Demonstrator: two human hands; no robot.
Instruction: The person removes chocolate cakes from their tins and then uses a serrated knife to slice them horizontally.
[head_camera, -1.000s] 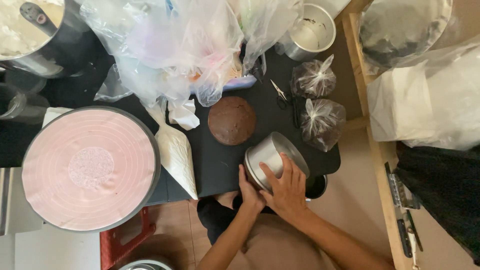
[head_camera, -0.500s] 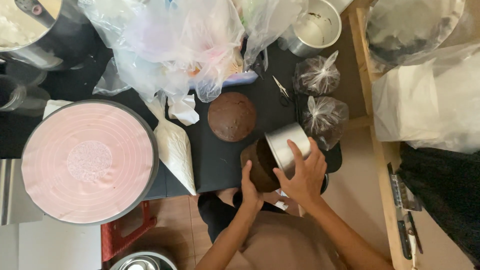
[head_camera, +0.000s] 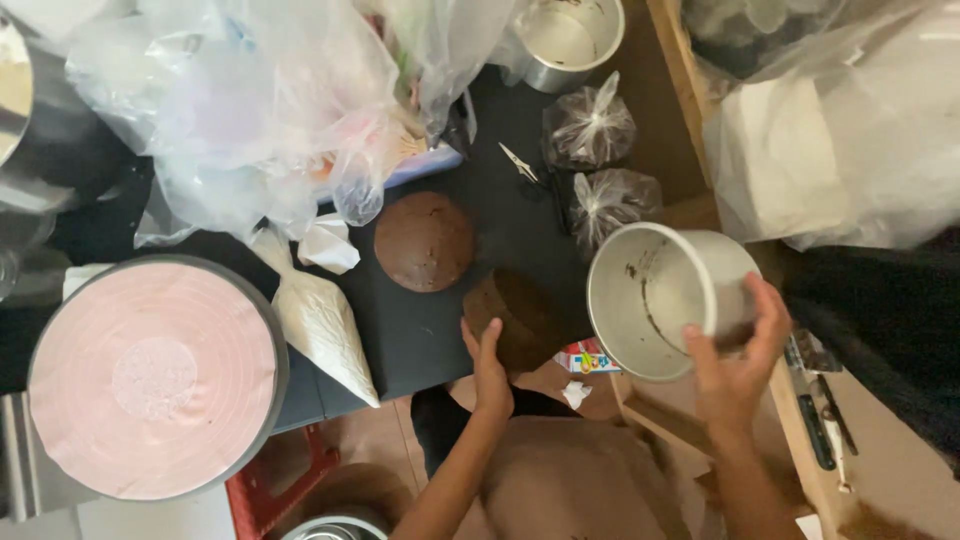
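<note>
Dark and crowded, the black worktop (head_camera: 430, 330) is filling the middle of my view, with a wooden shelf edge (head_camera: 680, 90) running along its right side; I am looking straight down on it. I am seeing my right hand (head_camera: 735, 365) clamped around the side of a round metal cake tin (head_camera: 660, 295), fingers wrapped on its wall, the tin tilted with its open, crumb-streaked inside facing the camera, held off the worktop's right edge. My left hand (head_camera: 488, 365) is lying flat, fingers together, pressing against the near side of a dark brown cake (head_camera: 520, 315) sitting at the worktop's front edge; a second, domed brown cake (head_camera: 424, 240) is sitting just behind it, apart. A white piping bag (head_camera: 320, 320) is lying to the left, beside a large round cake with pink frosting (head_camera: 150, 375) on a turntable. Clear plastic bags (head_camera: 260, 110) are piling up at the back; two knotted small bags (head_camera: 600, 160) are resting near another metal tin (head_camera: 565, 40).
</note>
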